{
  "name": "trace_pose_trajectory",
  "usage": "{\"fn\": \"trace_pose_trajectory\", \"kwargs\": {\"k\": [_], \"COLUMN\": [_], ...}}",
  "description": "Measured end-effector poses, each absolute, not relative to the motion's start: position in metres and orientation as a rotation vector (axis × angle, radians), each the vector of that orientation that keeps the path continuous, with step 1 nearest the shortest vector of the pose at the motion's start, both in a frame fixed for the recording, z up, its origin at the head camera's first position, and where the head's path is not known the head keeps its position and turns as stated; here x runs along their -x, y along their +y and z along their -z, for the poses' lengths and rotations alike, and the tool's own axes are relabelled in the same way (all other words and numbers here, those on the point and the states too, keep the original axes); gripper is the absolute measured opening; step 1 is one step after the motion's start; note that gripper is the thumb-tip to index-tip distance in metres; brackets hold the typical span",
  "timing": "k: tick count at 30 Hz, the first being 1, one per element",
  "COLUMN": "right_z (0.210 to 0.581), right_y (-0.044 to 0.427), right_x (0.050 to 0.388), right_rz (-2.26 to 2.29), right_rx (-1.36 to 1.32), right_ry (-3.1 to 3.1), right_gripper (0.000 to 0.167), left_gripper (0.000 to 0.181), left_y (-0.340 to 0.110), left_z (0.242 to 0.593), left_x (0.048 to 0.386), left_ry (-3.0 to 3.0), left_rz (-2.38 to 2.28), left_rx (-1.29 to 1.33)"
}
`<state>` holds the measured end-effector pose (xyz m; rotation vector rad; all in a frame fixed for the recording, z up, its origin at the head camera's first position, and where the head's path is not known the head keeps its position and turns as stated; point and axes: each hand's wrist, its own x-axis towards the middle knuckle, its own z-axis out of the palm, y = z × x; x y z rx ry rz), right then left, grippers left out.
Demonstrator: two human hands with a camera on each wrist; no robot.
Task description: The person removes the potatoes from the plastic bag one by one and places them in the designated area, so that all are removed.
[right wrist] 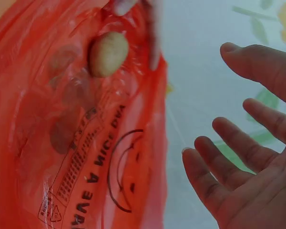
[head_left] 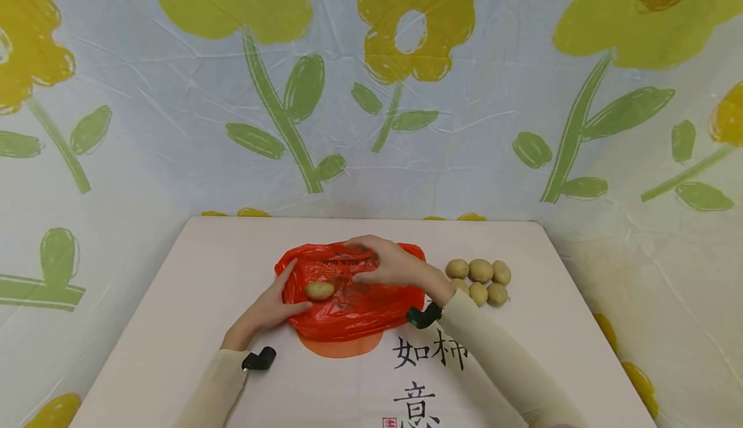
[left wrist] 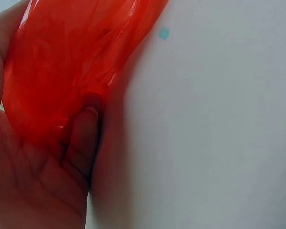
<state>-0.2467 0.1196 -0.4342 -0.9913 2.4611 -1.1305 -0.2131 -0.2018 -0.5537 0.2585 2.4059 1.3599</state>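
Note:
A red plastic bag [head_left: 348, 315] lies flat and crumpled on the table, with black print on its film. One potato [head_left: 320, 291] rests on it towards the left. At the bag's left edge my left hand [head_left: 268, 305] holds the film; curled fingers [left wrist: 83, 138] show against the bag in the left wrist view. Above the bag's right half hovers my right hand [head_left: 391, 263], its fingers spread and holding nothing in the right wrist view. Dark shapes show faintly through the film there; what they are I cannot tell.
Several potatoes [head_left: 480, 271] sit grouped on the table right of the bag, partly behind the right wrist. The pale table [head_left: 220, 267] bears black written characters [head_left: 415, 352] and an orange printed shape [head_left: 342, 347]. A flower-patterned sheet [head_left: 464, 157] hangs around the table.

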Motion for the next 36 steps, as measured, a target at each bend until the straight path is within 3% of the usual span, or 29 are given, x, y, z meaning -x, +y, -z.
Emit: {"fn": "trace_pose_trajectory", "kwargs": {"k": [16, 36], "right_z": [0.453, 0.489], "right_y": [0.084, 0.055], "right_x": [0.279, 0.296], "right_rz": [1.063, 0.961], "right_rx": [1.052, 0.994], "right_ry": [2.320, 2.256], "right_gripper": [0.057, 0.058], "left_gripper": [0.113, 0.111], "left_y": [-0.204, -0.204], "left_z": [0.553, 0.552], "left_x": [0.213, 0.216], "left_ry": [2.406, 2.397], "left_rz": [-1.364, -1.344], "left_rx": [-0.251, -0.252]}}
